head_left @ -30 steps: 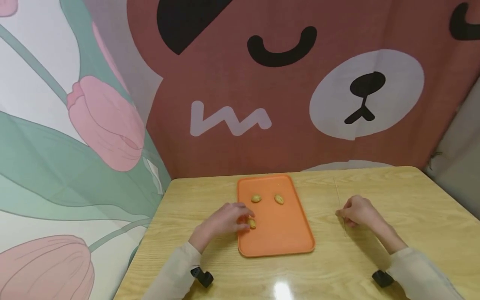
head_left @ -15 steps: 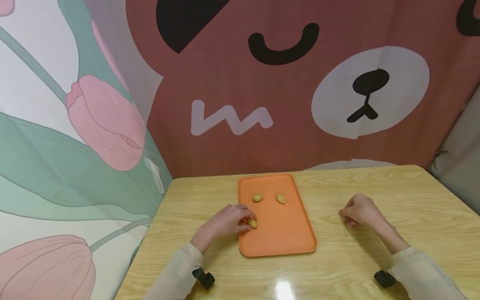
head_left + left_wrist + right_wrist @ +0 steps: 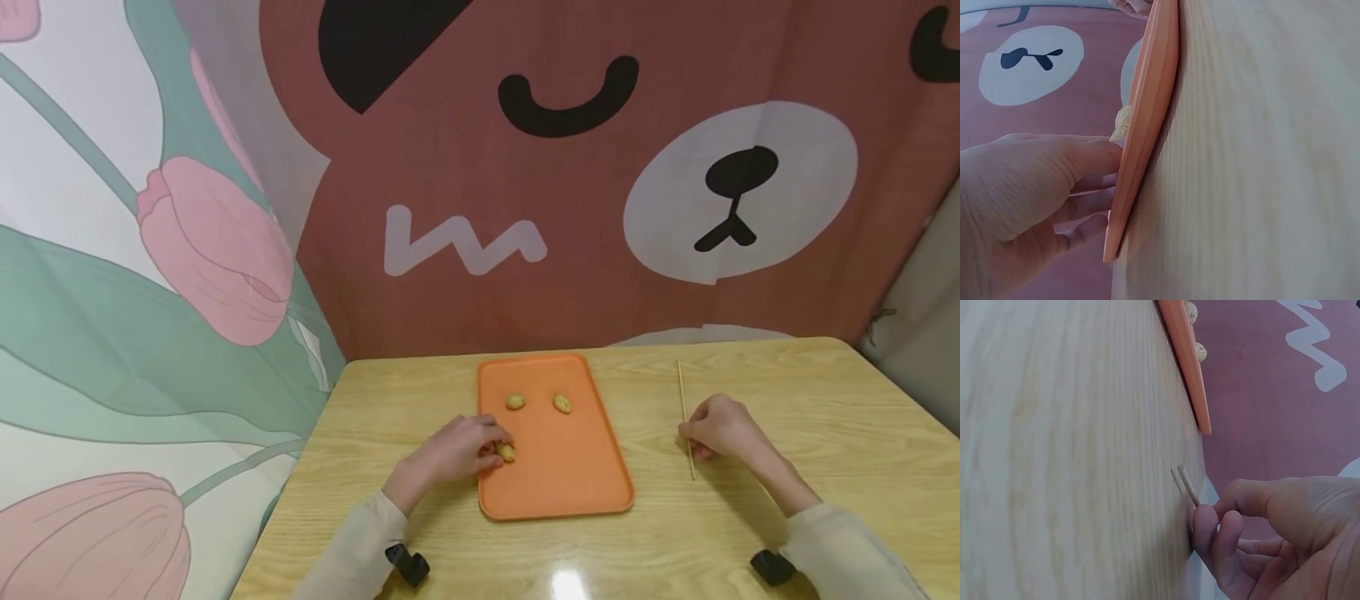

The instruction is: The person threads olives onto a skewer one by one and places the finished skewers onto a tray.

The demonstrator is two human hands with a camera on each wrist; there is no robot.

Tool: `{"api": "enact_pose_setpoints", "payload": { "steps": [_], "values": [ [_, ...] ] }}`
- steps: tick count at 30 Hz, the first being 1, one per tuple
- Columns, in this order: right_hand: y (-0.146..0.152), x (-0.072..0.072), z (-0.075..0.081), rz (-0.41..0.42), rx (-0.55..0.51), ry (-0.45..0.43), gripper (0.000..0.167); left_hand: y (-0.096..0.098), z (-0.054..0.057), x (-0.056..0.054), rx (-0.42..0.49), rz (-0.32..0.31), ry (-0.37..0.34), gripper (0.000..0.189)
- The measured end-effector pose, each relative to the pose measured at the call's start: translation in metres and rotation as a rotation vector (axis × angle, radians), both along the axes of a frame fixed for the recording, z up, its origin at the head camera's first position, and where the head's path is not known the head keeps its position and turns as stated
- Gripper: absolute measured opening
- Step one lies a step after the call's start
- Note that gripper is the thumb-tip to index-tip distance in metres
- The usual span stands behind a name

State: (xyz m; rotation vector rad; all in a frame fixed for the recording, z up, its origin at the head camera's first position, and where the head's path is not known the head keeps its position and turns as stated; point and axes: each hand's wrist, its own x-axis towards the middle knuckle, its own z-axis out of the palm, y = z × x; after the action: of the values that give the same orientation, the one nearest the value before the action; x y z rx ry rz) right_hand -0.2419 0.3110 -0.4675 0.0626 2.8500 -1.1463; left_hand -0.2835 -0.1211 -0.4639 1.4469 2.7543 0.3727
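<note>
My left hand [image 3: 463, 447] reaches over the left edge of the orange tray [image 3: 558, 487], thumb and fingers curled round a small tan, wrinkled, nut-like piece [image 3: 507, 452]. Part of that piece is hidden behind the fingers. Farther back on the tray lie two similar pieces, one rounder [image 3: 515, 402] and one oval [image 3: 562, 403]. To the right of the tray, my right hand [image 3: 720, 427] pinches a thin wooden stick [image 3: 682, 387] between thumb and fingertips. The stick points away from me, its near end [image 3: 1186, 478] showing close over the table in the right wrist view.
The tray rests on a wood-grain table [image 3: 405, 387]. A curtain with a bear print [image 3: 450, 308] hangs along the table's back edge, and a tulip-patterned cloth [image 3: 210, 250] covers the left side. Dark wrist cameras [image 3: 407, 565] sit at both cuffs.
My left thumb and fingers have drawn closer round the tan piece. The right hand keeps nearly the same place, and the stick in it shows more plainly than before.
</note>
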Motion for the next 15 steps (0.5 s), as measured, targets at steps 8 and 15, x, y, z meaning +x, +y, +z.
{"api": "enact_pose_setpoints", "payload": {
  "steps": [8,15],
  "values": [
    [-0.004,-0.001,0.009,0.041,-0.014,0.003,0.017,-0.001,-0.002,-0.001,0.019,0.005,-0.014,0.029],
    [-0.012,0.005,0.025,0.026,-0.113,0.014,0.022,-0.001,-0.001,-0.002,0.02,-0.009,0.038,0.028]
  ]
}}
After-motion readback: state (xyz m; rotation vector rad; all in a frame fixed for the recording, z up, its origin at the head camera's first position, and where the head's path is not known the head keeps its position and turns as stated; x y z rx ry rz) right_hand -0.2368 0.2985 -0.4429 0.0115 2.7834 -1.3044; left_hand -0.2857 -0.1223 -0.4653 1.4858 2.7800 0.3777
